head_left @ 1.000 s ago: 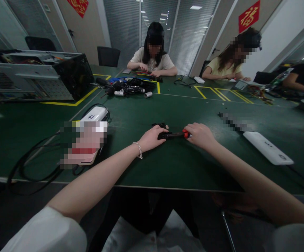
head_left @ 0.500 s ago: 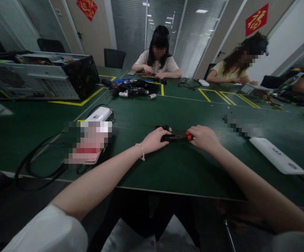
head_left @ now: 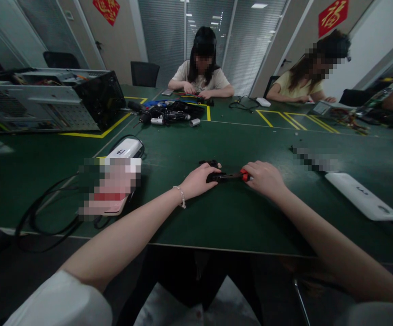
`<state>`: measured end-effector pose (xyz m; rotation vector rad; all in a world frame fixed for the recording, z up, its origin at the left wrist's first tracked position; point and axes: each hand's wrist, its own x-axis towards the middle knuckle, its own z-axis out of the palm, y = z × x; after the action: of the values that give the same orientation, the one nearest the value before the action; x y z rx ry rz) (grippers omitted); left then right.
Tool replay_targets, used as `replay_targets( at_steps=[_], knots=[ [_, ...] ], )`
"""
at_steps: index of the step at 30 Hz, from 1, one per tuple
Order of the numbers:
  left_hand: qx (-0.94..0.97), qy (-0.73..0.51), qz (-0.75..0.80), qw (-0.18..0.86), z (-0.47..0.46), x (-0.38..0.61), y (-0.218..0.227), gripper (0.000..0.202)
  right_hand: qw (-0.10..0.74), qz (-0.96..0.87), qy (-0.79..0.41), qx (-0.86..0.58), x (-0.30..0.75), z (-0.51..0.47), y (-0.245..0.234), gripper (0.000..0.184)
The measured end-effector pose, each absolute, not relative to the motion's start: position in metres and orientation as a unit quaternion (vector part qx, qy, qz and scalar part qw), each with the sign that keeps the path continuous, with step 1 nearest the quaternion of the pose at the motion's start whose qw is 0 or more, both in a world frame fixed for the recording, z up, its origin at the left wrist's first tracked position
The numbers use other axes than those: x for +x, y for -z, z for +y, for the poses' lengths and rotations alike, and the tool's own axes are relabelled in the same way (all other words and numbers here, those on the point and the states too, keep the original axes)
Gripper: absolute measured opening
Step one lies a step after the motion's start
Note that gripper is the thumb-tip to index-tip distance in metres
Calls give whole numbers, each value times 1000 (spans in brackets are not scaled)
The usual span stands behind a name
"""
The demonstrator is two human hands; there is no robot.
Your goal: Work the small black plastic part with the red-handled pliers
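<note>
Fingers closed, my right hand grips pliers with red handles, and their dark jaws point left. My left hand, a bracelet at its wrist, pinches a small black part against the table. The jaw tips meet this part, but whether they bite on it is too dark to tell. Just beyond my left fingers lies another small black piece with a pale end.
Left of me, a phone and a white power bank lie among looped black cables. An open computer case stands farther left. Another white power bank lies to the right. Tangled cables sit ahead, before a seated person.
The camera view has shifted slightly. Both hands keep nearly the same place and hold on the pliers and the black part.
</note>
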<state>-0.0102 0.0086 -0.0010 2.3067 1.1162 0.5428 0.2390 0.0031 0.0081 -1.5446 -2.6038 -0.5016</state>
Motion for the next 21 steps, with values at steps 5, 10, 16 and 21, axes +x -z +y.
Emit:
replay_targets(
  at_steps=[5, 10, 16, 21],
  knots=[
    [851, -203, 414, 253, 10, -10, 3, 39, 30, -846, 172, -503, 237, 2, -8, 19],
    [851, -200, 413, 257, 9, -10, 1, 39, 40, -849, 167, -500, 239, 3, -7, 19],
    [845, -190, 421, 269, 7, -9, -3, 40, 38, -848, 156, -506, 238, 4, -7, 18],
    [847, -198, 415, 266, 8, -9, -1, 40, 32, -850, 150, -504, 239, 4, -6, 18]
  ],
)
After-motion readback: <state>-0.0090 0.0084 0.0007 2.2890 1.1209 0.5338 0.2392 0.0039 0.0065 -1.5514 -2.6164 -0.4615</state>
